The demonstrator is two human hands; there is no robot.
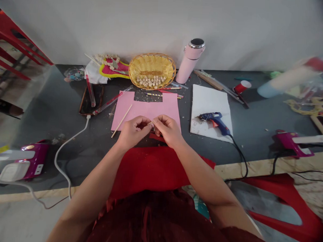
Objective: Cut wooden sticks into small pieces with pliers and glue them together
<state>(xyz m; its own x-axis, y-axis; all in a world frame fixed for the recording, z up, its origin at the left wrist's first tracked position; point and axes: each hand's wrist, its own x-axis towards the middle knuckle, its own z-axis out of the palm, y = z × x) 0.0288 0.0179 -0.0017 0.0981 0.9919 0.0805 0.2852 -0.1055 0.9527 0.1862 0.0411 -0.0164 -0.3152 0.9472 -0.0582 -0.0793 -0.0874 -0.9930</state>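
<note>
My left hand [134, 131] and my right hand [167, 129] meet over the near edge of a pink sheet [151, 111]. Both pinch a tiny pale piece [150, 123] between their fingertips; its exact shape is too small to tell. A thin wooden stick [122, 121] lies slanted on the sheet's left part, beside my left hand. Red cloth [151, 170] spreads below my wrists. Beyond the sheet, a yellow wicker basket [152, 69] holds several small pale pieces [151, 82].
On the right, a blue glue gun [217, 122] rests on a white board [203, 101]. A pink bottle [190, 61] stands by the basket. A phone [92, 100] with a white cable lies left. Purple power strips [36, 160] sit at both sides.
</note>
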